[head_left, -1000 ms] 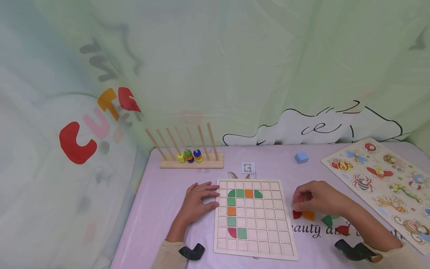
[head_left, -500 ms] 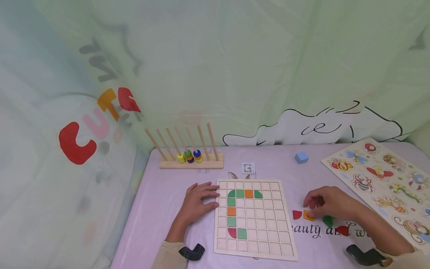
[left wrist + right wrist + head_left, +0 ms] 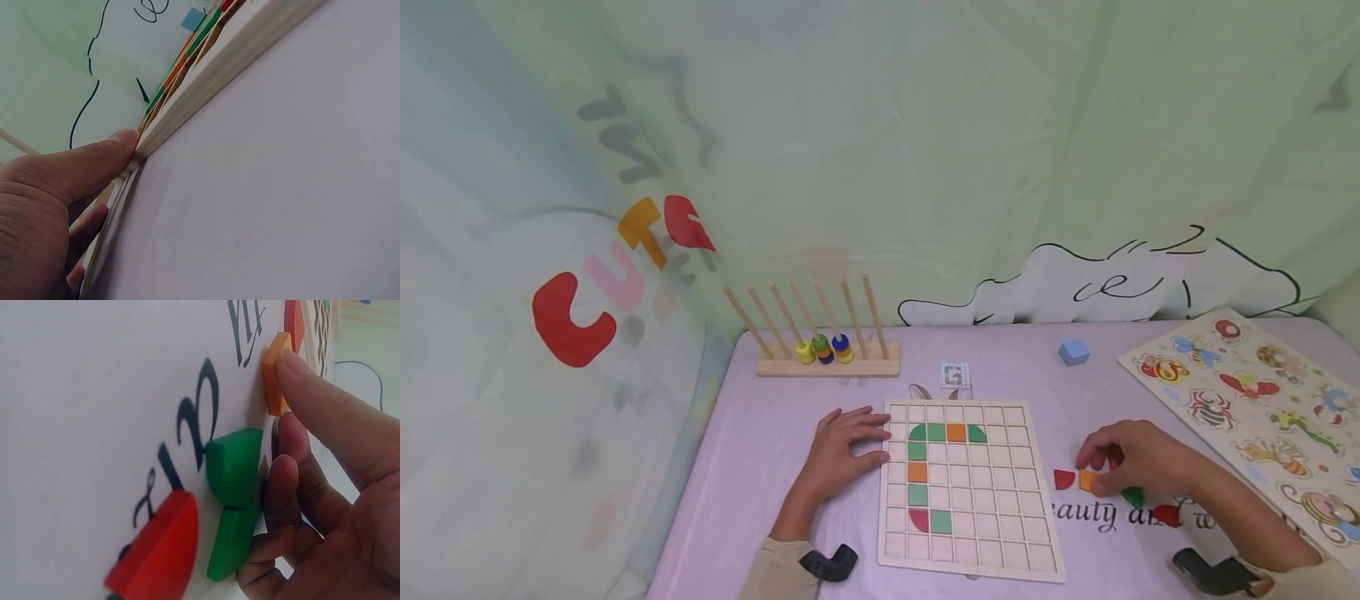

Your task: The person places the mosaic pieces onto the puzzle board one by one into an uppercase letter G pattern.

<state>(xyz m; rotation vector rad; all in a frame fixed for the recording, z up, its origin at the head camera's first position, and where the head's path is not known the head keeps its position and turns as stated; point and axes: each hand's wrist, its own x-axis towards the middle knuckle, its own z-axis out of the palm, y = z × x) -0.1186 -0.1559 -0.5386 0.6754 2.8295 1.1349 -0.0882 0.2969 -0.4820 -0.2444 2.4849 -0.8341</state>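
My left hand (image 3: 844, 450) rests at the left edge of a wooden grid board (image 3: 966, 546), its fingers spread and fairly straight. In the left wrist view the thumb touches the board's side. Green, orange and red pieces form a bracket-like line in the grid. Right of the board, my right hand (image 3: 1138, 458) has its thumb on an orange square piece (image 3: 272, 375), with the index fingertip close at its edge. A red quarter-round piece (image 3: 1064, 479) lies just left of it. Two green pieces (image 3: 234, 465) lie below the curled fingers, beside another red piece (image 3: 159, 550).
A small pattern card (image 3: 955, 375) lies behind the board. Further back stand a wooden peg rack (image 3: 827, 367) with coloured rings and a blue block (image 3: 1073, 352). An insect puzzle board (image 3: 1247, 400) covers the right side of the table. A printed cloth hangs behind.
My right hand has moved right from the red quarter-round piece to the orange square, which has shifted very slightly. My left hand stays at the board's edge.
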